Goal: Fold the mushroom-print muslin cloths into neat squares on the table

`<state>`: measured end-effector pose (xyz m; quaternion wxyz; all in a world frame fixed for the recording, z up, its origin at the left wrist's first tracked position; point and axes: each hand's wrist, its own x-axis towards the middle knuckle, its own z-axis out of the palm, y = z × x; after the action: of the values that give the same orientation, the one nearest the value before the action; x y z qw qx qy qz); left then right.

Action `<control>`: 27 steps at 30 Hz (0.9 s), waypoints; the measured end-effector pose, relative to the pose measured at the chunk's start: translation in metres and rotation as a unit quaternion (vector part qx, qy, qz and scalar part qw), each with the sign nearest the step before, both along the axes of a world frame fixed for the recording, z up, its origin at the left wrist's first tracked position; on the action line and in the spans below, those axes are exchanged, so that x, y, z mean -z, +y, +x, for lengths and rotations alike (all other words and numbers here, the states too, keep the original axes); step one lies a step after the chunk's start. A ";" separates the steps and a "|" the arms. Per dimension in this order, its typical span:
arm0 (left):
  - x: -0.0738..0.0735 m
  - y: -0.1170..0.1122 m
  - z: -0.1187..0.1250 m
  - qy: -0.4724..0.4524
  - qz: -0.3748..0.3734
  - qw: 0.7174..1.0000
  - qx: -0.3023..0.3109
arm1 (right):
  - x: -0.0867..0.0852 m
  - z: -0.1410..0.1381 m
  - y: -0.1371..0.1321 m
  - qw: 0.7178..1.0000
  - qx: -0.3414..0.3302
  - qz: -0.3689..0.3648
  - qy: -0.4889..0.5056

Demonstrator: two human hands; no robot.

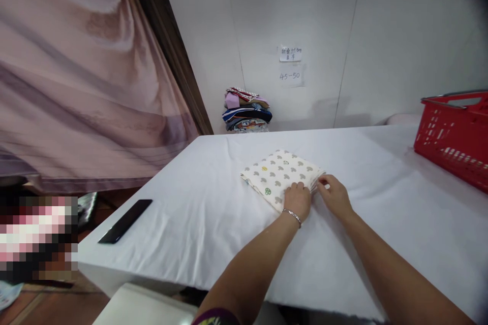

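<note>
A folded cream cloth [280,175] printed with small grey and green shapes lies in the middle of the white-covered table [213,223]. My left hand [297,200], a thin bracelet on its wrist, rests on the cloth's near edge with its fingers curled down onto the fabric. Beside it, my right hand [334,194] pinches the cloth's right corner between fingertips.
A red plastic basket [453,137] stands at the table's right edge. A stack of folded clothes [247,110] sits at the far side against the white wall. A black flat phone-like object [125,221] lies near the left edge. A pink curtain [76,71] hangs on the left.
</note>
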<state>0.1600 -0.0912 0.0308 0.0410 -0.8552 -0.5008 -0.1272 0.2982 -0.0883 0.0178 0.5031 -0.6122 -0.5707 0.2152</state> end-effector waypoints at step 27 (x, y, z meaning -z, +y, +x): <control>-0.003 0.078 -0.130 -0.113 -0.079 0.959 -0.249 | -0.005 -0.030 -0.013 0.904 -0.297 0.172 -0.255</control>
<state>0.0303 -0.0132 0.0334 -0.0534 -0.6838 -0.7079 -0.1683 0.2685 -0.1016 0.0228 0.3507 -0.3520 -0.8632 0.0898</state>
